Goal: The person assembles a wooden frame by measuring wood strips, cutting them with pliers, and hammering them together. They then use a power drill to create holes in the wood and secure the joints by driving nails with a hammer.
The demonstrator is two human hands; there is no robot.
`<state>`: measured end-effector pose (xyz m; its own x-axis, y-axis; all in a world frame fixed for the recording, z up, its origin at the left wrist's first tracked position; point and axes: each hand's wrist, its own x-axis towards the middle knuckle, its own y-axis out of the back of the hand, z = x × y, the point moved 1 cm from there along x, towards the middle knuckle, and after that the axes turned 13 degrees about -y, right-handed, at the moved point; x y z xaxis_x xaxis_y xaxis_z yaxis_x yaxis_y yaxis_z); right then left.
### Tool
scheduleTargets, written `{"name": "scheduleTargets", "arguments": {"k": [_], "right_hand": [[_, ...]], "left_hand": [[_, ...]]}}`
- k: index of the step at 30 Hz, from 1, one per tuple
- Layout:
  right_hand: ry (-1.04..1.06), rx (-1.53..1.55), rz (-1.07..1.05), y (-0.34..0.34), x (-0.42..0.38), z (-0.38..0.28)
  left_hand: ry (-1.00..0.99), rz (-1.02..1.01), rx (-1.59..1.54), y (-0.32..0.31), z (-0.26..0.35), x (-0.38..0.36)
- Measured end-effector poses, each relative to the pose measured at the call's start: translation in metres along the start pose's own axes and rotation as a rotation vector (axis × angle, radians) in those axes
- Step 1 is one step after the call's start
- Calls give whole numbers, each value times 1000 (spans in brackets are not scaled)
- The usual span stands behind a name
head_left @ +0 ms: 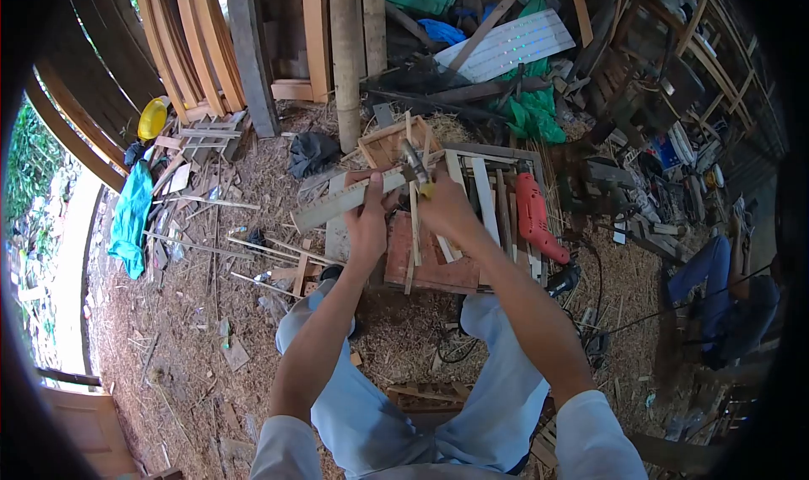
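My left hand [368, 223] is closed around a pale wooden slat [324, 210], held at a slant above a low work surface. In my right hand [444, 206] is a hammer [413, 158], its metal head close to the slat's right end and a bit of yellow showing at the grip. Thin wooden sticks cross near the slat, one of them a long upright strip [414, 248]. Beneath my hands lies a reddish board [455, 275]. Just beyond them sits a small wooden frame [389, 145]. Whatever lies between the hammer and slat is too blurred to make out.
A red power drill [537, 219] lies to the right beside several wood strips [486, 195]. A black plastic bag [312, 154] rests near a post [345, 67]. Shavings and scraps cover the floor. At far right a person in blue trousers [704, 269] is partly visible.
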<state>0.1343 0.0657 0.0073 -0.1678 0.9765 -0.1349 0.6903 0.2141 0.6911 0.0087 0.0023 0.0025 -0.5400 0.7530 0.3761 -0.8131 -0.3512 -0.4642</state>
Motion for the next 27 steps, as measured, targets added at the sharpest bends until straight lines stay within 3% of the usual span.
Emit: {"name": "scheduleTargets", "arguments": {"k": [1,2,4,6,9,10,13,17,19,20,22,24,26,27], "right_hand": [[-98,148,-305,12,5,-3],[-94,144,-307,18,7,1],[-439,958,-913,23,5,4],[-401,937,-836,26,7,4],[-315,314,-505,34,24,1],[-308,313,-490,32,34,-1],[-127,-84,-264,7,91,-2],[20,-381,-66,-23,125,-20],[373,-586,480,-31,127,-26],[379,-589,473,-29,136,-29],[180,-436,-96,-13,146,-46],[220,-391,-137,-3,132,-55],[126,-85,-289,7,103,-57],[122,-85,-286,6,92,-53]], "left_hand": [[86,53,-84,3,-1,4],[171,106,-171,6,-3,8],[203,144,-236,11,-8,14],[319,127,-215,18,-9,20],[448,105,-12,30,-8,37],[440,94,-21,38,-17,45],[388,-13,-7,65,-52,63],[345,-48,-68,68,-51,72],[290,-60,-139,69,-52,76],[289,-50,-140,71,-53,78],[296,-34,-126,75,-52,79],[300,-32,-128,78,-51,80],[305,-39,-142,73,-48,80],[310,-88,-127,69,-43,80]]}}
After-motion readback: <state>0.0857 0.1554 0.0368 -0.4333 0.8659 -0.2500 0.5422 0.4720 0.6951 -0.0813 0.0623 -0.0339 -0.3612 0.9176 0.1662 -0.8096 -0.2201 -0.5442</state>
